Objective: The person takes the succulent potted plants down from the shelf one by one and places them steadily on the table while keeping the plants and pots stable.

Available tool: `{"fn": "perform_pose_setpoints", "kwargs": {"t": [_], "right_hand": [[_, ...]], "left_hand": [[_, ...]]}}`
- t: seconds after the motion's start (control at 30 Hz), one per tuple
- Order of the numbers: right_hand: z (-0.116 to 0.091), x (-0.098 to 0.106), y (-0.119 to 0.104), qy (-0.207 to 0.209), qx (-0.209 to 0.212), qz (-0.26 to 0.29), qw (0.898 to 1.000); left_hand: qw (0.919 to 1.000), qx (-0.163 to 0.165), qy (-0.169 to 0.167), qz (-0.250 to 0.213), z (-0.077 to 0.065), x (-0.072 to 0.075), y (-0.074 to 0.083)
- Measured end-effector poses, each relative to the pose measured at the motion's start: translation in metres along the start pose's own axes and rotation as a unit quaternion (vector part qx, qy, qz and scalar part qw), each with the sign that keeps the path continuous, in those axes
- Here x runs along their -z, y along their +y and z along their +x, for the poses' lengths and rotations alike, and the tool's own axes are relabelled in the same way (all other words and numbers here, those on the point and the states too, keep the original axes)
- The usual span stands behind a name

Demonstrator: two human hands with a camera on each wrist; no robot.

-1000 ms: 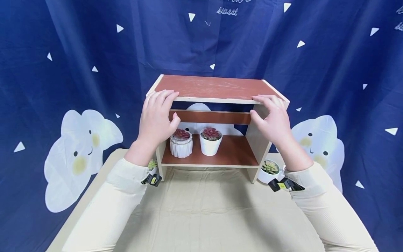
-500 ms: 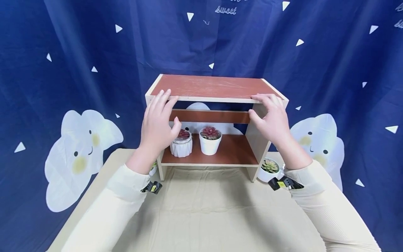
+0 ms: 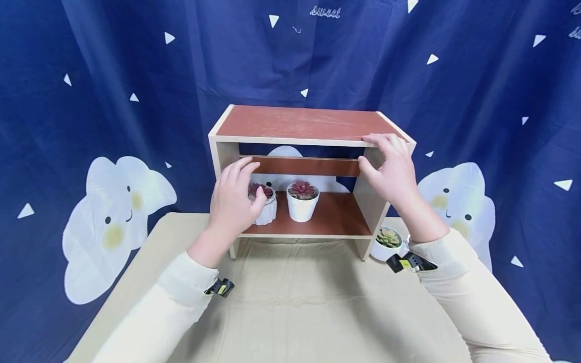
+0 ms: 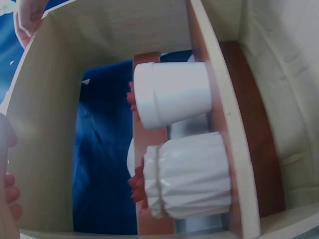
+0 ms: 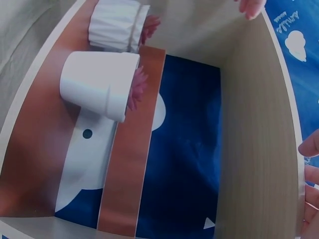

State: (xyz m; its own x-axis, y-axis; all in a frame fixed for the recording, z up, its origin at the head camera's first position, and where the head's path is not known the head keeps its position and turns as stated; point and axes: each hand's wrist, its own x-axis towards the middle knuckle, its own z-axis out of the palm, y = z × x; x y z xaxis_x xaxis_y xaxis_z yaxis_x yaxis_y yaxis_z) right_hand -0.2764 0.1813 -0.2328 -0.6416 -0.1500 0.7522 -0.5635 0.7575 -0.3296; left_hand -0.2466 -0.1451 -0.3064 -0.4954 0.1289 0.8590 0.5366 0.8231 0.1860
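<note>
A small wooden shelf unit (image 3: 308, 123) with reddish-brown boards stands on the cloth. My left hand (image 3: 236, 199) is in front of its left side, fingers loosely bent and holding nothing. Behind that hand, a ribbed white pot (image 4: 192, 177) with a red succulent is partly hidden in the head view. Beside it on the inner board stands a smooth white pot (image 3: 301, 207) with another red succulent. My right hand (image 3: 392, 169) rests its fingertips on the top board's front edge at the right, its thumb lower, in front of the opening.
A white pot with a green succulent (image 3: 388, 239) stands on the table just outside the shelf's right side. Beige cloth (image 3: 295, 297) covers the table. Behind hangs a dark blue curtain (image 3: 136, 45) with clouds and white triangles.
My left hand has come off the shelf's top edge and moved down in front of the ribbed pot, covering part of it. My right hand stays at the top edge.
</note>
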Motion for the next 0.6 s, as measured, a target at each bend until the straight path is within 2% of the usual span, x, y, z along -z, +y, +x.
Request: {"fn": "perform_pose_setpoints", "kwargs": {"t": [0.17, 0.33, 0.43, 0.6], "right_hand": [[0.001, -0.001, 0.0, 0.004, 0.007, -0.002, 1.0], [0.0, -0.002, 0.001, 0.011, 0.011, -0.002, 1.0], [0.001, -0.003, 0.002, 0.012, 0.012, -0.002, 1.0], [0.001, -0.003, 0.002, 0.011, 0.012, -0.004, 1.0]], "left_hand": [[0.9977, 0.043, -0.05, 0.014, -0.01, -0.009, 0.001], [0.993, 0.084, -0.083, 0.013, -0.018, -0.02, 0.001], [0.9911, 0.096, -0.092, 0.008, -0.022, -0.026, 0.0], [0.9917, 0.093, -0.088, 0.009, -0.029, -0.035, -0.003]]}}
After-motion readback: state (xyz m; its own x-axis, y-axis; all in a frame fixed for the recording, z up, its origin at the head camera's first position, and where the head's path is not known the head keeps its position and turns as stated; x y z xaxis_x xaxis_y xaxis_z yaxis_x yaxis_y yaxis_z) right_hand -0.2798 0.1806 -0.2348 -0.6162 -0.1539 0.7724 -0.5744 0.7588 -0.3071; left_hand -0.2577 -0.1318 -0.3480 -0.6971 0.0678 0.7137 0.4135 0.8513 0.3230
